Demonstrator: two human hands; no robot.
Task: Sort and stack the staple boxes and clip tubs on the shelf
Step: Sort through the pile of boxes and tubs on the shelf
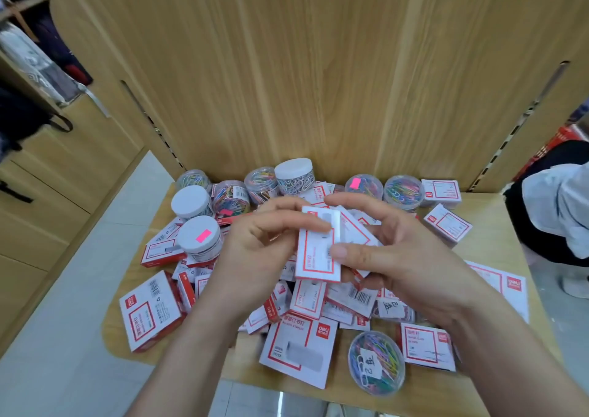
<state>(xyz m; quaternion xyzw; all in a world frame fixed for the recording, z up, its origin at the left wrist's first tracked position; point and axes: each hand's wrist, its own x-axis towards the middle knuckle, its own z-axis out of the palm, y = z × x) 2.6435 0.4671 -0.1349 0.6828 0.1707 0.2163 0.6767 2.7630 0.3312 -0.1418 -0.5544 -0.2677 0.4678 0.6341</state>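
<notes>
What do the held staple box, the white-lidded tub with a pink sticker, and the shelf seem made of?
Staple box: thin printed card, matte, folded edges. Tub: clear plastic wall, contents visible; opaque white lid, probably plastic. Shelf: wood-grain pattern, smooth; likely laminate board.

bright, even light – soft blur, edges bowed outward

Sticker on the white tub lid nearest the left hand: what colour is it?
Bright pink sticker on the white lid, seen in the head view.
</notes>
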